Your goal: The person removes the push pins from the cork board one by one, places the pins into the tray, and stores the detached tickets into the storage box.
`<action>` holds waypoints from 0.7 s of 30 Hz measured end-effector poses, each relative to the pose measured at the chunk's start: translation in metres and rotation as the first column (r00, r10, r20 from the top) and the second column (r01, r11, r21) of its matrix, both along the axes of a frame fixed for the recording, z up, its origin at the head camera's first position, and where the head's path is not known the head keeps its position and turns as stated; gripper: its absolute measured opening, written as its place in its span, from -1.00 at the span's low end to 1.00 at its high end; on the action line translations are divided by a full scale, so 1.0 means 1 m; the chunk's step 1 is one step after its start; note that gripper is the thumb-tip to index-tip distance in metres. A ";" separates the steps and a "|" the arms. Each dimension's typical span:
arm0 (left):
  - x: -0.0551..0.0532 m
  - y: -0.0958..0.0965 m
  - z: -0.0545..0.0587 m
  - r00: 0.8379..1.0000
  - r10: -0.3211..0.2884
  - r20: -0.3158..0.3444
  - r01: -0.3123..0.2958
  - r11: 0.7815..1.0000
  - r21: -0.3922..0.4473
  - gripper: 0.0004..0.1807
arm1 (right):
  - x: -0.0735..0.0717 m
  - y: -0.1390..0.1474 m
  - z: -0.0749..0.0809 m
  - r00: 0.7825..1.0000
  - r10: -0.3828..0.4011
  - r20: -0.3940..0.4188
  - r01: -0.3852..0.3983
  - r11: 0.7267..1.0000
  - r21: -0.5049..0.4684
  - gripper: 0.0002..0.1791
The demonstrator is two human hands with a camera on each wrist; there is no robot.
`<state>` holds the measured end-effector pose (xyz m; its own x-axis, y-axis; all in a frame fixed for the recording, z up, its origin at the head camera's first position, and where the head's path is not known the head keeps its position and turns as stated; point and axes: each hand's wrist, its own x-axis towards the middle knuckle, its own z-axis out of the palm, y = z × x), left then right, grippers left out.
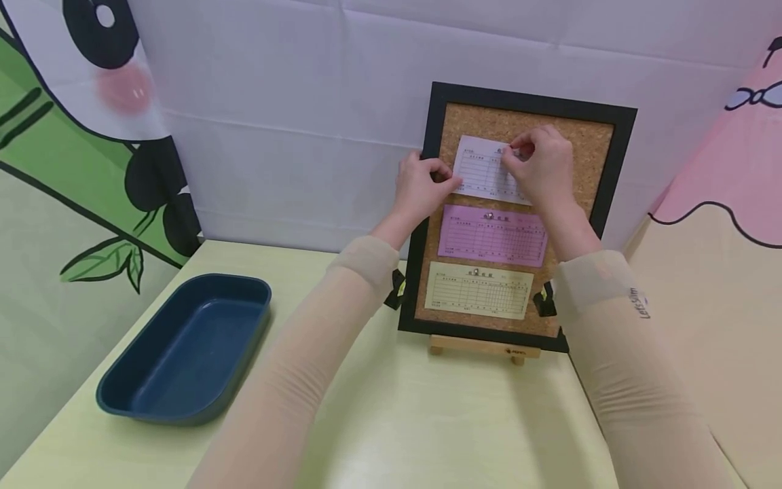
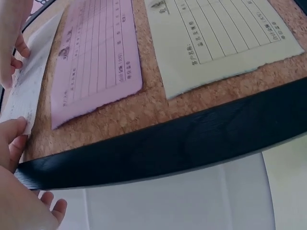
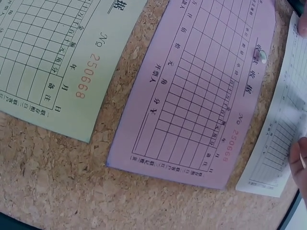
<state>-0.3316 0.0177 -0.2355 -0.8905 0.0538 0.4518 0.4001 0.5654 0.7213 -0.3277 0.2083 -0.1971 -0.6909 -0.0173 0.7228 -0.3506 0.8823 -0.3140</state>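
A black-framed cork board [image 1: 589, 159] leans upright, with three printed receipt slips one above another. The white slip [image 1: 479, 166] is at the top, the pink slip [image 1: 491, 238] in the middle and the yellow slip [image 1: 478, 292] below. My left hand [image 1: 421, 185] pinches the white slip's lower left corner with thumb and index finger; its other fingers reach past the frame edge in the left wrist view. My right hand [image 1: 544, 163] pinches what looks like a push pin, mostly hidden, at that slip's top middle. Clear push pins stand in the pink and yellow slips.
A small wooden easel [image 1: 482, 348] supports the board on the pale table [image 1: 379, 407]. A dark blue rectangular tray [image 1: 183, 339] stands to the left. Behind the board hangs a white cloth [image 1: 293, 102]; black pieces [image 1: 546, 301] sit by the frame's lower sides.
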 end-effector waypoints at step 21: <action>0.026 -0.016 0.027 0.999 0.033 0.013 -0.034 0.996 0.088 -0.74 | 0.041 0.013 0.021 0.985 0.067 -0.160 -0.066 0.998 0.015 -0.70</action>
